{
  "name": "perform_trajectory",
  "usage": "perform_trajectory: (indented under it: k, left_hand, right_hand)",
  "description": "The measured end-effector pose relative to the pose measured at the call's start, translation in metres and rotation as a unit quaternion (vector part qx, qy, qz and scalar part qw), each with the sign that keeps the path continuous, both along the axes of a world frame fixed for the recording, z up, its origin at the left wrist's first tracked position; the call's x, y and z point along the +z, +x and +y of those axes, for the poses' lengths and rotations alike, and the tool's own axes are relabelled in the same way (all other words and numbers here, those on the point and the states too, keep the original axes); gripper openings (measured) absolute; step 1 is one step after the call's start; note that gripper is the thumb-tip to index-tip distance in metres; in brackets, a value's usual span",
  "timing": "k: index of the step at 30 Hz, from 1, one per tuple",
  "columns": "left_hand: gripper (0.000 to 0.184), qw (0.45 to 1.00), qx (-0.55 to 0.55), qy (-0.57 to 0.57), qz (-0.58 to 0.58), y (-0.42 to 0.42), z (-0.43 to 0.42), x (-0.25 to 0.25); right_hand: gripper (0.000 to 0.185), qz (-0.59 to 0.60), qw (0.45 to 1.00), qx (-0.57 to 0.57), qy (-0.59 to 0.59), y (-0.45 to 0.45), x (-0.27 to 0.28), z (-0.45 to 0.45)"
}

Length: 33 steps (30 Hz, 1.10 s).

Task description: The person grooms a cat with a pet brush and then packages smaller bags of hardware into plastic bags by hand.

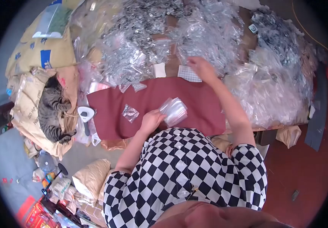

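Observation:
My left hand [152, 120] is closed on the edge of a stack of clear zip-lock bags [177, 113] just in front of my body, above a dark red cloth [145, 97]. My right hand [202, 70] is stretched forward at the near edge of a heap of clear plastic packets [209, 36]. Its fingers are partly spread, and nothing shows in them. Just below those fingers lies a white gridded card [189, 73]. One filled clear packet [130, 113] rests on the cloth left of my left hand.
Beyond the cloth spread small metal parts [135, 22] and more bagged packets [262, 95]. A tabby cat [52, 108] lies on paper sacks at the left. Beside the cloth is a white-and-grey tool [86, 114]. A stuffed paper sack [91, 178] stands at lower left.

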<state>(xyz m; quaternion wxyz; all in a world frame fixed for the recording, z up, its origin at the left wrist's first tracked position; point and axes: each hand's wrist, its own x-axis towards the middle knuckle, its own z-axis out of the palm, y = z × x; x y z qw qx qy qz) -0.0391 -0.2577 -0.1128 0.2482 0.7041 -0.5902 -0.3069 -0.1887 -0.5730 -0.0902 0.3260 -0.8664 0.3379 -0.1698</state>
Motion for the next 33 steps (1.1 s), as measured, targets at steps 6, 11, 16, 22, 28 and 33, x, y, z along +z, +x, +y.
perform_trajectory:
  k: [6, 11, 16, 22, 28, 33]
  left_hand:
    - [0.018, 0.992, 0.113, -0.061, 0.004, 0.003, 0.01, 0.013]
    - [0.023, 0.982, 0.176, -0.042, 0.05, 0.01, 0.027, 0.016]
    - [0.023, 0.979, 0.182, -0.067, 0.055, 0.019, 0.035, 0.001]
    - [0.026, 0.988, 0.115, -0.073, 0.066, 0.023, 0.02, 0.002]
    - [0.023, 0.994, 0.062, -0.078, 0.042, 0.025, 0.014, 0.007]
    - [0.022, 0.991, 0.088, -0.09, 0.042, 0.031, 0.024, -0.003]
  right_hand:
    - [0.038, 0.094, 0.994, -0.022, -0.047, 0.12, -0.062, 0.022]
    - [0.032, 0.187, 0.982, 0.011, 0.004, 0.119, -0.108, -0.004]
    - [0.025, -0.09, 0.972, -0.035, 0.215, 0.108, -0.068, -0.026]
    - [0.032, -0.007, 0.93, 0.078, 0.358, 0.142, -0.045, 0.028]
    - [0.028, 0.09, 0.991, 0.085, 0.055, 0.162, -0.102, 0.067]
    - [0.028, 0.075, 0.993, 0.059, -0.063, 0.146, -0.056, 0.03]
